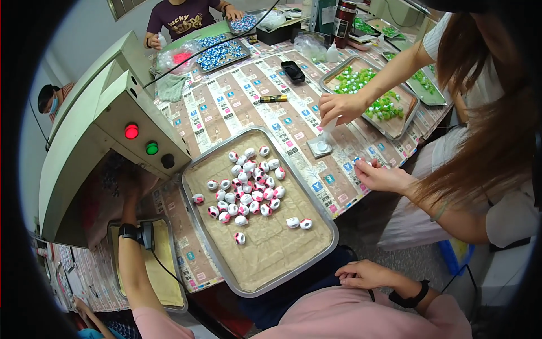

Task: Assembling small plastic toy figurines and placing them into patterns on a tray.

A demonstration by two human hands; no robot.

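On the left, my left forearm reaches into the shadowed opening of a beige machine, and a black strap with a small box sits on the wrist. My left hand is mostly lost in the dark there, so its fingers cannot be made out. Close to my body, my right hand rests over my lap, fingers loosely bent and holding nothing. Between the two lies a paper-lined metal tray with several small rounded white, pink and black pieces, most clustered toward its upper half.
Beneath my left forearm is another lined tray. At right, a co-worker's hands work over a small square block. Beyond are a tray of green pieces, a black holder, a marker and a tray of blue pieces.
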